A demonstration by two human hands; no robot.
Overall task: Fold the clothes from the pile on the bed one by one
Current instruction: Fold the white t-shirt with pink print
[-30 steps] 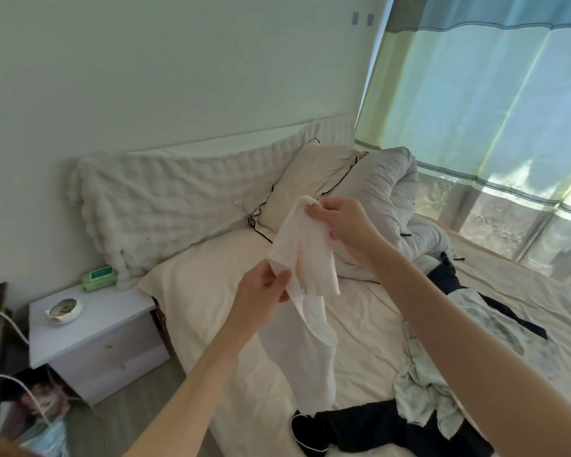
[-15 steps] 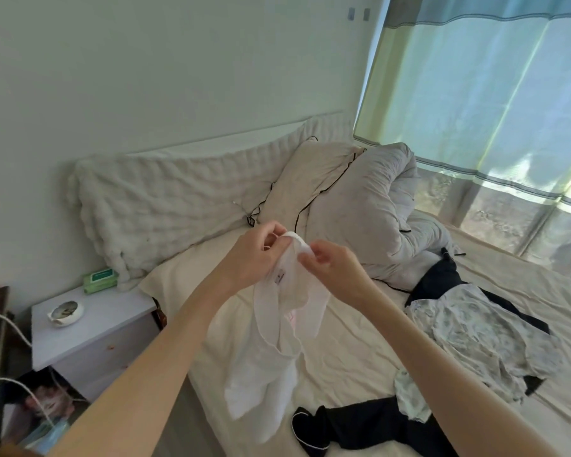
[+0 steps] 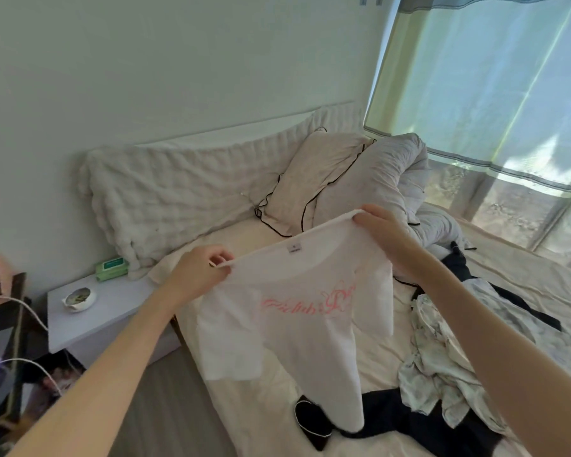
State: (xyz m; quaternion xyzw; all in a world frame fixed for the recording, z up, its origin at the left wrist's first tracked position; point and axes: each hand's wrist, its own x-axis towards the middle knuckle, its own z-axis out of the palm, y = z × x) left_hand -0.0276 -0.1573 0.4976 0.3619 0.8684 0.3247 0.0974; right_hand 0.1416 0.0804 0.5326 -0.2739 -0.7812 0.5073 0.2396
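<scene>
A white T-shirt (image 3: 297,334) with pink script lettering hangs spread open in the air above the bed (image 3: 524,291). My left hand (image 3: 200,275) pinches its left shoulder edge. My right hand (image 3: 381,234) grips its right shoulder edge, higher and farther back. The neck label faces me at the collar. On the bed to the right lies the pile: a pale floral garment (image 3: 442,367) over black clothes (image 3: 386,413).
A cream pillow (image 3: 304,189) and a bunched grey duvet (image 3: 393,183) sit at the head of the bed. A white nightstand (image 3: 112,311) at left carries a green wipes pack (image 3: 111,268) and a small dish (image 3: 79,298). Cables hang at far left. Curtains cover the window on the right.
My hands have moved apart along the collar, spreading the bunched white garment into an open T-shirt with its print showing.
</scene>
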